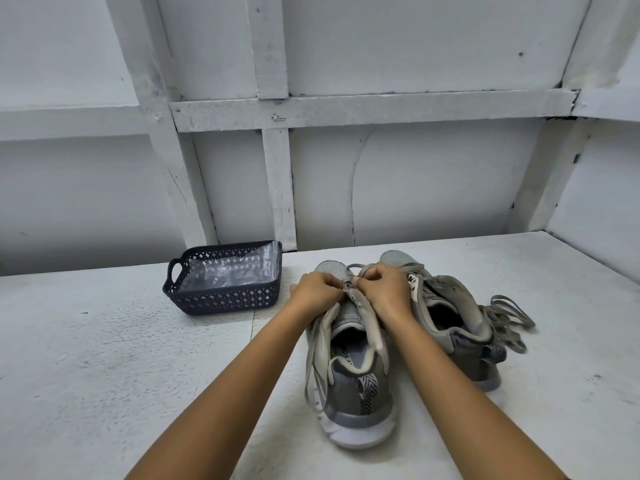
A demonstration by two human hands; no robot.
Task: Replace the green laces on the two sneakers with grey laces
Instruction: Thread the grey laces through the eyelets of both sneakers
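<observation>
White table [104, 341], white wall [415, 185]. Lower centre: left hand [317, 289] and right hand [384, 289] both pinch a lace [372, 323] at the toe-end eyelets of the near sneaker [353, 403]; second sneaker [457, 327] just right, loose lace [509, 317] beside it. Looks like threading's barely begun. Next needs even ends, then crossing upward.

Soft, even, cool daylight; faint shadows; sharp focus throughout; wide-angle distortion bends the wall battens [374, 107] at edges.

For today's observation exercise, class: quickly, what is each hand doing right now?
Left hand: curled, pinching the lace on the near sneaker.
Right hand: pinching the same lace.
</observation>
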